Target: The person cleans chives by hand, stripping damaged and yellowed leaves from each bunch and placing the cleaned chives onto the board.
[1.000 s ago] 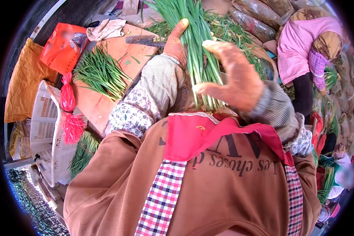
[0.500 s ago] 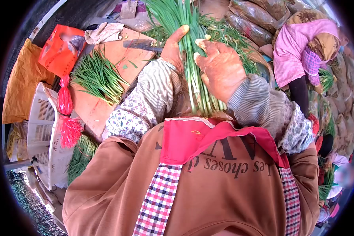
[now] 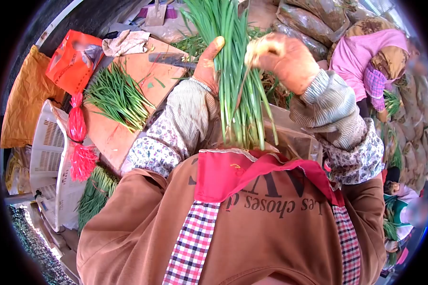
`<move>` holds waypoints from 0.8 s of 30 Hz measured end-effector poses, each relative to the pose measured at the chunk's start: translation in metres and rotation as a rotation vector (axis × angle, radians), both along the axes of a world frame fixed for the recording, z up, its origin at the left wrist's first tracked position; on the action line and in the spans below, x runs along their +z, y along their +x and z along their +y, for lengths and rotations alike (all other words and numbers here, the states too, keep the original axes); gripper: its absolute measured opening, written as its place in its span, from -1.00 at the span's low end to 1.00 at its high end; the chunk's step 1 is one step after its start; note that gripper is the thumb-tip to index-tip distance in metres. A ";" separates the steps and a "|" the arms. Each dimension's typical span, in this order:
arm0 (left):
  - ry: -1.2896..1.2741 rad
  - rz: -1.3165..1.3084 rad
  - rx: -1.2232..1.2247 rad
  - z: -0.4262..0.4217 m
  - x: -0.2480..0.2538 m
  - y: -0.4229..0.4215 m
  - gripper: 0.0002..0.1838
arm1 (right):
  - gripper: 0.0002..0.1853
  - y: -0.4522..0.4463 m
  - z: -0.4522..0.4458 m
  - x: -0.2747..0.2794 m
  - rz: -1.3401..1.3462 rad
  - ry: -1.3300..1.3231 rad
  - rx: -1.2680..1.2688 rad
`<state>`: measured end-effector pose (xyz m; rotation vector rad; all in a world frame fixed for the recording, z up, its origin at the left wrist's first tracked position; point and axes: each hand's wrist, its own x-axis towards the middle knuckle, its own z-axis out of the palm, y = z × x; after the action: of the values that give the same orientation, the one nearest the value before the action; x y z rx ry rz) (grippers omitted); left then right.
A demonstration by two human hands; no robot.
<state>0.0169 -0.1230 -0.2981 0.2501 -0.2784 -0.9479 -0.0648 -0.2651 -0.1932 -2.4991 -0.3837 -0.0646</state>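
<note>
A thick bunch of garlic chives (image 3: 230, 71) stands in my left hand (image 3: 207, 65), leaves up and pale stem ends down by my apron. The left fingers are wrapped round it, mostly hidden behind the leaves, with the thumb along its edge. My right hand (image 3: 290, 59) is just right of the bunch, its fingers pinched together and smeared by motion. From these fingertips a thin brownish strand (image 3: 242, 85) hangs across the stems. Some stalks splay out at the lower right of the bunch, above a clear plastic bag (image 3: 297, 135).
On the board (image 3: 114, 140) at left lies another pile of chives (image 3: 119, 95). A dark blade (image 3: 169, 59), cloth (image 3: 126, 42), red bag (image 3: 75, 61), red twine (image 3: 77, 123) and white crate (image 3: 50, 142) are around it. A person in pink (image 3: 356, 52) bends at right, near filled sacks (image 3: 314, 19).
My right hand has moved right and slightly up, off the stems, with the thin strand at its fingers. The bunch's lower stalks have spread apart. My left hand keeps its hold.
</note>
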 end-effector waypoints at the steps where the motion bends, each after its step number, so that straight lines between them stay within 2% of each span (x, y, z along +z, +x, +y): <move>1: 0.000 0.022 0.003 0.001 0.008 -0.006 -0.38 | -0.82 -0.001 0.003 0.002 -0.180 0.001 0.049; 2: 0.009 0.049 0.005 0.001 0.011 -0.009 -0.43 | -0.82 -0.003 0.005 0.003 -0.355 0.010 0.099; 3: 0.023 0.050 -0.019 -0.005 0.003 0.001 -0.42 | -0.82 -0.003 0.005 0.003 -0.398 -0.074 0.147; 6: 0.053 -0.040 -0.034 -0.001 0.006 -0.003 -0.40 | -0.78 0.007 -0.005 0.028 -0.629 -0.264 -0.037; 8: 0.127 -0.078 -0.023 0.002 0.006 -0.002 -0.33 | -0.76 0.016 -0.004 0.023 -0.233 -0.131 -0.018; 10: 0.007 -0.080 -0.095 0.002 0.011 -0.005 -0.29 | -0.77 0.040 -0.024 0.012 -0.841 -0.449 0.102; 12: -0.044 -0.118 -0.116 -0.001 0.009 -0.002 -0.27 | -0.79 0.024 -0.007 0.051 -0.586 0.194 -0.140; 13: -0.037 -0.106 -0.120 -0.001 0.009 -0.002 -0.27 | -0.77 0.021 -0.001 0.059 -0.432 0.476 -0.075; 15: -0.052 -0.095 -0.130 -0.001 0.007 -0.001 -0.26 | -0.84 0.021 0.001 0.071 -0.612 0.420 -0.030; 18: -0.072 -0.108 -0.121 -0.003 0.003 0.000 -0.24 | -0.80 0.019 0.004 0.099 -0.551 0.659 -0.198; 19: -0.041 -0.124 -0.098 -0.003 0.001 0.001 -0.21 | -0.77 0.028 -0.006 0.099 -0.543 0.660 -0.249; 21: 0.021 -0.114 -0.055 -0.002 0.000 0.000 -0.21 | -0.70 0.053 -0.042 0.077 -0.471 0.472 -0.341; 22: 0.055 -0.134 -0.027 -0.002 -0.003 0.001 -0.22 | -0.66 0.070 -0.065 0.057 -0.379 0.259 -0.384; 24: 0.125 -0.167 0.033 -0.003 -0.013 0.008 -0.24 | -0.57 0.090 -0.110 0.004 -0.117 -0.398 -0.461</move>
<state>0.0251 -0.1261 -0.3107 0.4481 -0.3677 -0.9142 0.0254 -0.3750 -0.1888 -2.9394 0.1609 -0.3490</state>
